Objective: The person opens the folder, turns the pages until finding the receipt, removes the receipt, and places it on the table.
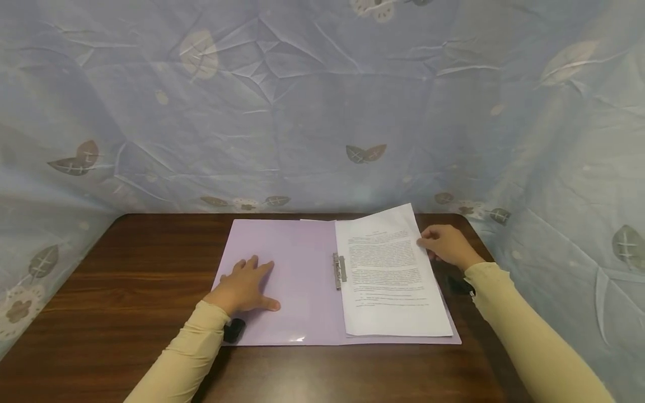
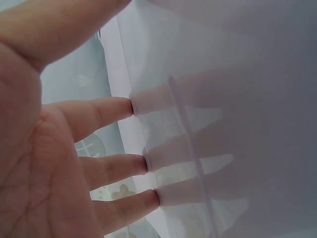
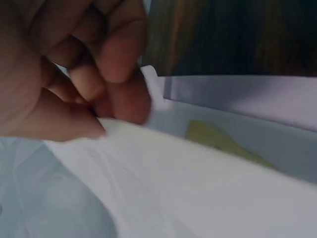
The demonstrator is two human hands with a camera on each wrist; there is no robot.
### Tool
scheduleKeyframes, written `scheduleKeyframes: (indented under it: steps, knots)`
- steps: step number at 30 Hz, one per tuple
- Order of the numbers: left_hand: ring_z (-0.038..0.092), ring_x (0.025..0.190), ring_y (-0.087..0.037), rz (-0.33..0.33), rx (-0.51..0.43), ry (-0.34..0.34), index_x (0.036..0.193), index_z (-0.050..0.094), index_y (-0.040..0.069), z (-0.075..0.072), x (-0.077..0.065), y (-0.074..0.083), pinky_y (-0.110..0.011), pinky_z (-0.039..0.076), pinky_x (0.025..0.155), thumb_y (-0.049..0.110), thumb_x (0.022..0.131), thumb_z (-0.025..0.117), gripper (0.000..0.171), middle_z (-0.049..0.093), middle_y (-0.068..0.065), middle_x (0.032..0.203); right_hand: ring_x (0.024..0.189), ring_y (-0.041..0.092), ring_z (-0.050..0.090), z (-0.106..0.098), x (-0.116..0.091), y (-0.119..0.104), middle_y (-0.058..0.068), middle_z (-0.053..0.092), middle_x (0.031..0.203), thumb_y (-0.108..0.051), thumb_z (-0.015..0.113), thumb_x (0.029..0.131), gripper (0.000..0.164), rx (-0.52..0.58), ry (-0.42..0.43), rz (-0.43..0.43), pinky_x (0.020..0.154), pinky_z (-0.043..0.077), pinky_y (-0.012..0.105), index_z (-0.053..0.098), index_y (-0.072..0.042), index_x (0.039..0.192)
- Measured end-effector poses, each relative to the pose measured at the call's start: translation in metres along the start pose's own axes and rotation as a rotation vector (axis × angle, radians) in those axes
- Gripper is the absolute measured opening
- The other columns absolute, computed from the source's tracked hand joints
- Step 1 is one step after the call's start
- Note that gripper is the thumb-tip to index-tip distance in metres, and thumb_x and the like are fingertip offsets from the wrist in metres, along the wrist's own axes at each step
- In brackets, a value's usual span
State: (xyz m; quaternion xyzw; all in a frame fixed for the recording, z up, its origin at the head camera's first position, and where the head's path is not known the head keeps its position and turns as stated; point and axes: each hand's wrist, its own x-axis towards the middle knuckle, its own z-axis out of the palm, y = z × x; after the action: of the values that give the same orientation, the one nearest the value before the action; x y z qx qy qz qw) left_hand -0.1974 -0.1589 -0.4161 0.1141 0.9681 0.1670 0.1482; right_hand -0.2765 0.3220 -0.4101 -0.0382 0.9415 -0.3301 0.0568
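A lilac folder (image 1: 297, 280) lies spread flat on the table, with a metal clip (image 1: 337, 271) near its spine. Printed paper sheets (image 1: 385, 274) lie on its right half, their top right corner lifted and skewed. My left hand (image 1: 245, 288) rests spread on the left cover; the left wrist view has its fingertips touching the glossy surface, which mirrors them. At the sheets' right edge, my right hand (image 1: 448, 246) pinches the paper between thumb and fingers. Up close in the right wrist view, the white paper (image 3: 163, 173) bows away from the pinch, partly hiding a yellow patch (image 3: 223, 146) behind it.
The dark wooden table (image 1: 126, 302) extends left of the folder and in front of it. A patterned cloth (image 1: 302, 112) hangs behind the table and along both sides. Black wrist devices (image 1: 234, 331) show at both cuffs.
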Motion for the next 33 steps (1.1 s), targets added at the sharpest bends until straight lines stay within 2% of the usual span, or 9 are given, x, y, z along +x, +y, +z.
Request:
scheduleKeyframes:
  steps: [3,5,9,15,19,28,33]
  knots:
    - [0.022,0.146,-0.062,0.005,0.0,0.003,0.156,0.045,0.006,0.0,0.0,-0.001,-0.086,0.023,0.103,0.054,0.072,0.09,0.107,0.026,-0.036,0.162,0.067,0.023,0.062,0.004,-0.004,0.003,0.009,0.068,0.077,-0.019,0.067,0.101,0.02,0.012,0.057,-0.013,0.063,0.054,0.035,0.069,0.0,0.108]
    - [0.022,0.146,-0.062,0.008,-0.004,0.003,0.156,0.045,0.006,0.001,0.0,-0.002,-0.086,0.023,0.103,0.054,0.072,0.09,0.107,0.026,-0.036,0.162,0.068,0.022,0.063,0.006,-0.007,0.004,0.009,0.069,0.079,-0.019,0.067,0.1,0.023,0.02,0.065,-0.01,0.064,0.054,0.034,0.069,0.001,0.11]
    - [0.022,0.147,-0.062,0.009,-0.012,0.006,0.156,0.045,0.006,0.001,0.001,-0.002,-0.086,0.023,0.103,0.055,0.071,0.09,0.107,0.026,-0.036,0.162,0.072,0.022,0.064,0.007,-0.013,0.007,0.009,0.07,0.086,-0.022,0.069,0.099,0.027,0.067,-0.004,0.029,0.067,0.054,0.034,0.069,0.002,0.112]
    - [0.022,0.147,-0.061,0.006,-0.005,0.009,0.156,0.045,0.007,0.002,0.001,-0.002,-0.086,0.024,0.103,0.055,0.071,0.09,0.107,0.026,-0.035,0.162,0.075,0.022,0.064,0.005,-0.029,0.008,0.007,0.069,0.085,-0.026,0.07,0.099,0.028,0.145,-0.116,0.067,0.069,0.055,0.036,0.071,-0.001,0.11]
    - [0.022,0.147,-0.061,0.008,0.0,0.008,0.156,0.045,0.006,0.0,0.0,-0.002,-0.085,0.024,0.104,0.055,0.072,0.09,0.107,0.026,-0.035,0.162,0.076,0.023,0.062,0.004,-0.041,0.004,0.007,0.069,0.086,-0.028,0.071,0.098,0.029,0.211,-0.142,0.071,0.068,0.055,0.036,0.071,0.0,0.109]
    - [0.023,0.146,-0.062,0.011,0.005,0.008,0.155,0.045,0.006,0.0,0.001,-0.002,-0.085,0.024,0.103,0.055,0.071,0.09,0.107,0.027,-0.036,0.161,0.069,0.019,0.058,0.004,-0.055,-0.001,0.006,0.062,0.079,-0.025,0.07,0.1,0.031,0.3,-0.038,0.071,0.061,0.053,0.032,0.069,0.004,0.112]
    - [0.023,0.146,-0.062,0.014,0.003,0.006,0.155,0.045,0.006,0.0,0.002,-0.002,-0.084,0.025,0.104,0.056,0.071,0.089,0.107,0.027,-0.036,0.161,0.068,0.018,0.058,0.001,-0.057,0.002,0.006,0.062,0.077,-0.024,0.07,0.1,0.03,0.282,0.003,0.075,0.061,0.053,0.032,0.07,0.004,0.11]
